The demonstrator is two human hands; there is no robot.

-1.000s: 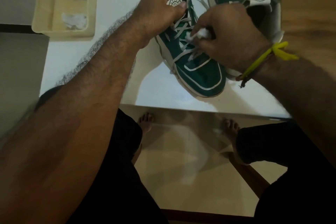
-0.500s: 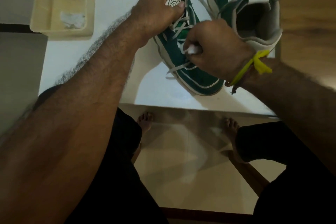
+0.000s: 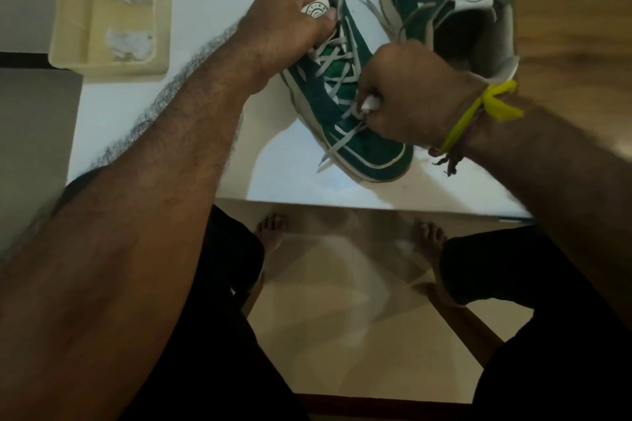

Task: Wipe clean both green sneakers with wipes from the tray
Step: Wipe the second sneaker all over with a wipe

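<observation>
While the left hand point(image 3: 285, 22) grips the tongue of the near green sneaker point(image 3: 349, 106) on the white table point(image 3: 205, 147), right hand point(image 3: 410, 96) curled around a crumpled white wipe point(image 3: 371, 103) on its laces, second green sneaker point(image 3: 444, 0) just beside, cream tray point(image 3: 68, 27) holding wipes at far left.

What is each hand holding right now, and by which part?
Left hand grips the near green sneaker by its tongue; right hand pinches a crumpled white wipe.

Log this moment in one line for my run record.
left hand grips near sneaker tongue | right hand rubs wipe on laces
</observation>
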